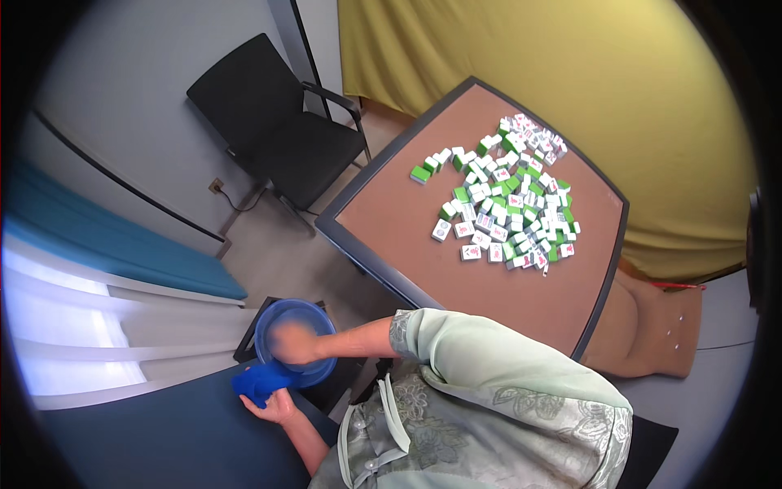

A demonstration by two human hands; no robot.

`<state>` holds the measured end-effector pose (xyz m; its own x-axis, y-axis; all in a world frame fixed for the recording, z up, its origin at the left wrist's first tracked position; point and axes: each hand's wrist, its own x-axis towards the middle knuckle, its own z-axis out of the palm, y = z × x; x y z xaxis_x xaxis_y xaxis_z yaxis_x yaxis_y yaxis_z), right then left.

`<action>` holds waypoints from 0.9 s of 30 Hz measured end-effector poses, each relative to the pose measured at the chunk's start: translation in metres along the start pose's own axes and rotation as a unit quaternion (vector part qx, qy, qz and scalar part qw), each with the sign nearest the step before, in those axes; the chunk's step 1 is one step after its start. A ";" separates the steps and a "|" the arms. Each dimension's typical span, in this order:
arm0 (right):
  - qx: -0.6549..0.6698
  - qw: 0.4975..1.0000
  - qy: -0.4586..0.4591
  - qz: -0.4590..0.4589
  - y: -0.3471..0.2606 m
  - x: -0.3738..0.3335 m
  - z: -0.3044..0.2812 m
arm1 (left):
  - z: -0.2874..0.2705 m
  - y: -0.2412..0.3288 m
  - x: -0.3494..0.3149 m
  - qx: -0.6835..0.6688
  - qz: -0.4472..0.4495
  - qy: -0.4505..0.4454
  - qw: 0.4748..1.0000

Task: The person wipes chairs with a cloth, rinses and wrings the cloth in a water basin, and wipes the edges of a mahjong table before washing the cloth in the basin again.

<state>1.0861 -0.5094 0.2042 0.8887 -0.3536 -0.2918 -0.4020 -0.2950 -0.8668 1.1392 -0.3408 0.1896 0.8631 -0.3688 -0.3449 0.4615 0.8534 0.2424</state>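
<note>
A round blue plastic basin (324, 319) stands at the lower left. My right hand (296, 342) reaches over it, the forearm crossing from the right. Motion smears its fingers, so what they do is hidden. Beside the basin's near rim, my left hand (277, 405) holds a bright blue cloth (262, 381) from below, fingers curled against it. The cloth is bunched and overlaps the rim. The basin's inside shows only in part behind the right hand.
Behind the basin is a brown-topped table (391, 224) with dark edges, bearing scattered green-and-white mahjong tiles (509, 196). A black armchair (281, 134) stands at the far left, a brown chair (652, 322) at right. A dark blue surface (163, 440) lies near my left arm.
</note>
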 end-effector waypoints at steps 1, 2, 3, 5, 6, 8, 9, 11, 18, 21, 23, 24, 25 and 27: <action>0.014 1.000 0.001 -0.001 0.000 -0.003 0.002 | 0.012 -0.007 -0.005 -0.024 0.019 0.027 0.999; 0.157 0.985 -0.058 0.036 0.001 -0.006 0.007 | 0.022 -0.018 -0.012 -0.020 0.004 0.025 0.999; 0.295 0.945 -0.121 0.070 -0.001 -0.011 0.014 | 0.028 -0.030 -0.018 0.011 0.020 0.042 0.999; 0.442 0.879 -0.152 0.093 -0.011 -0.024 0.022 | 0.036 -0.056 -0.045 0.125 -0.009 -0.010 0.992; 0.460 0.868 -0.165 0.088 -0.016 -0.031 0.015 | 0.036 -0.056 -0.048 0.138 -0.011 -0.007 0.990; 0.481 0.853 -0.185 0.082 -0.019 -0.041 -0.001 | 0.027 -0.055 -0.050 0.074 -0.120 -0.044 0.989; 0.458 0.868 -0.182 0.068 -0.018 -0.047 -0.009 | 0.015 -0.060 -0.043 0.079 -0.117 -0.042 0.989; 0.411 0.895 -0.170 0.040 -0.017 -0.058 -0.023 | -0.016 -0.068 -0.020 -0.180 -0.065 -0.067 0.979; 0.263 0.958 0.113 -0.027 -0.024 -0.061 -0.014 | 0.067 -0.097 -0.041 0.247 -0.045 -0.094 0.963; 0.322 0.941 0.099 -0.025 -0.026 -0.050 0.004 | 0.078 -0.082 -0.031 0.483 0.013 -0.056 0.874; 0.392 0.919 -0.016 -0.032 -0.032 -0.076 -0.017 | 0.078 -0.066 -0.024 0.593 0.075 -0.022 0.801; 0.384 0.920 -0.029 -0.069 -0.037 -0.084 -0.022 | 0.079 -0.062 -0.025 0.552 0.021 -0.084 0.829; 0.377 0.919 -0.038 -0.104 -0.040 -0.092 -0.028 | 0.081 -0.059 -0.026 0.507 -0.036 -0.145 0.849; 0.318 0.935 -0.030 -0.157 -0.045 -0.105 -0.048 | 0.084 -0.056 -0.029 0.401 -0.152 -0.263 0.864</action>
<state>1.0005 -0.5017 0.2938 0.9593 -0.2820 0.0117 0.0760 0.2181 -0.9730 1.1057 -0.4092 0.2624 0.5535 -0.8276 -0.0934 0.4935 0.2356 0.8372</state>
